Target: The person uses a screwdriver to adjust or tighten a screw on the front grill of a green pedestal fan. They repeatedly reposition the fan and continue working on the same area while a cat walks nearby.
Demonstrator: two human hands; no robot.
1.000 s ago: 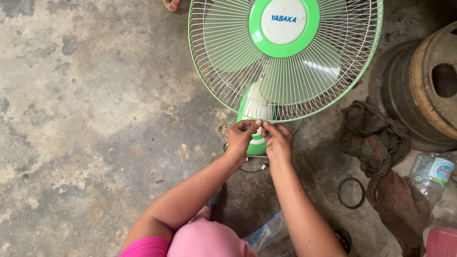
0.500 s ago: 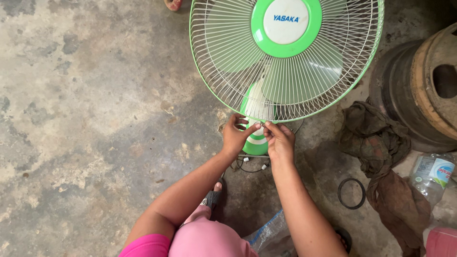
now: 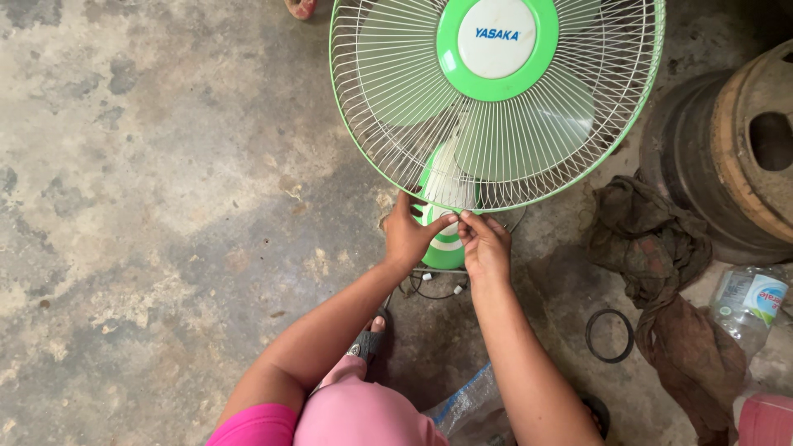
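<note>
Concrete floor (image 3: 149,206) w/ green fan (image 3: 496,99) at 12 o'clock. Old wheel rim (image 3: 727,157) at 3, brown rag (image 3: 652,248) beside it. Left hand (image 3: 407,235) & right hand (image 3: 485,245) both pinch fan's green base (image 3: 444,248), centre. Black ring (image 3: 610,335) at 4.

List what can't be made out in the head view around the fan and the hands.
- Fan base: mostly hidden by the fan grille and both hands.
- Left hand and right hand: fingertips meet at the base; what they pinch is too small to tell.
- Wires under the base: ends hidden by the wrists.
- Plastic bottle: cut off by the right edge.
- Black ring: its kind is unclear.
</note>
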